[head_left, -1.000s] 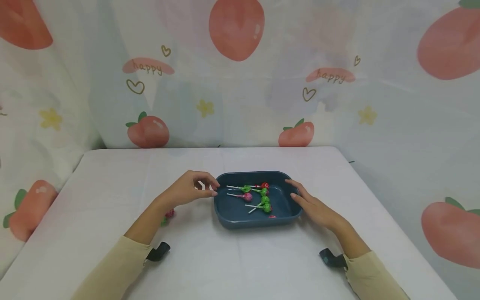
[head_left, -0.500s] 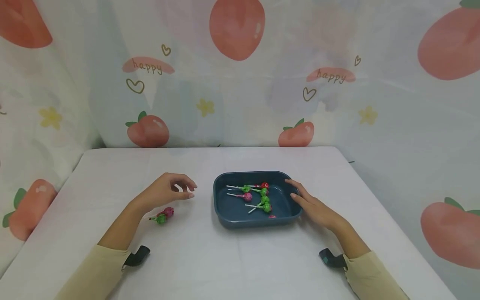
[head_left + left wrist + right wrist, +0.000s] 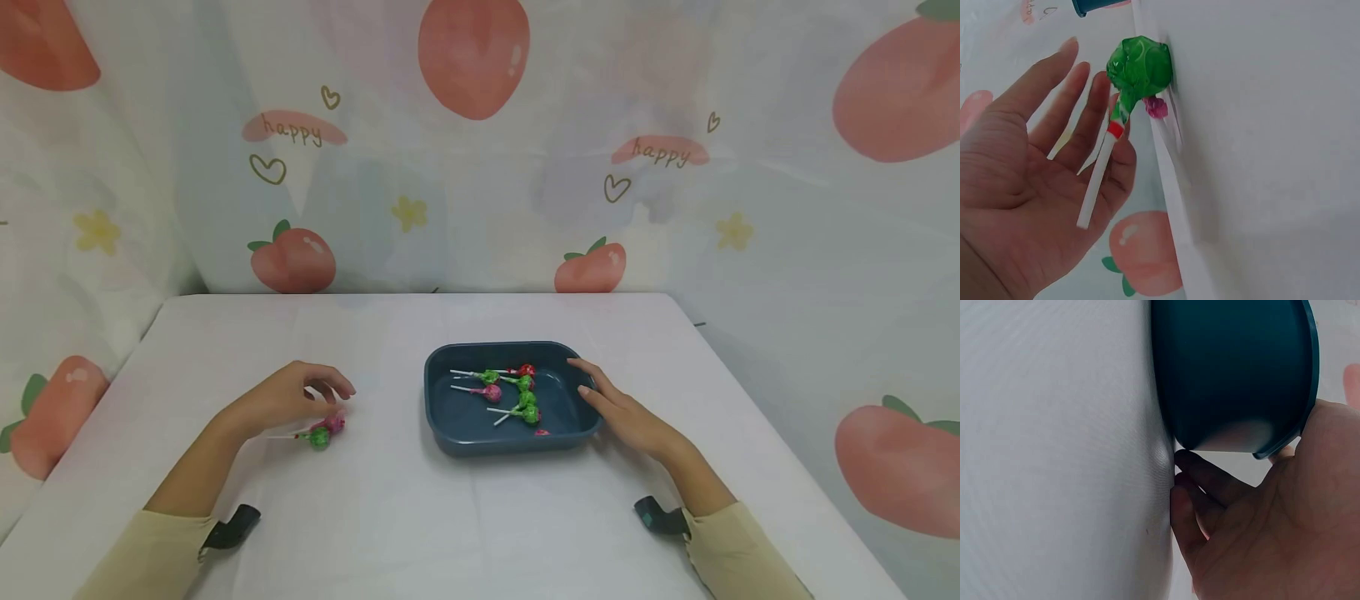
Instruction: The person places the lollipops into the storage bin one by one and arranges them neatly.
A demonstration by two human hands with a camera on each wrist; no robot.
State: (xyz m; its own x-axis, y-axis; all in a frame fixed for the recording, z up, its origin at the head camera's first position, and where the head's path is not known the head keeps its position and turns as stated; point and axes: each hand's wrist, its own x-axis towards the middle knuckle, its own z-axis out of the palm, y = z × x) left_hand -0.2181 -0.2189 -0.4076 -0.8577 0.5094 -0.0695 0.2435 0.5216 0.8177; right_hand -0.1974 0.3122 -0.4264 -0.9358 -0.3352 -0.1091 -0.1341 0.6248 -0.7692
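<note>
My left hand [image 3: 281, 396] hovers with loosely bent fingers just behind two lollipops on the table, holding nothing. One has a green wrapper [image 3: 1140, 65] and a white stick; the other, a pink lollipop [image 3: 335, 423], lies against it, mostly hidden by the green one in the left wrist view. To the right, a dark blue rectangular tray [image 3: 510, 446] contains several lollipops, among them a green lollipop [image 3: 529, 414], a pink-wrapped lollipop [image 3: 491, 392] and a red lollipop [image 3: 527, 370]. My right hand [image 3: 630, 421] holds the tray's right end, its digits over the rim and along the outer wall.
A white cloth covers the table [image 3: 420, 525]. Behind and at the sides hangs a curtain [image 3: 495, 208] printed with peaches. Each sleeve cuff carries a black wrist device, one at the left cuff [image 3: 234, 527] and one at the right cuff [image 3: 662, 517].
My left hand has moved left from the tray's left rim to the two lollipops on the table. The right hand keeps its place at the tray, which has not moved.
</note>
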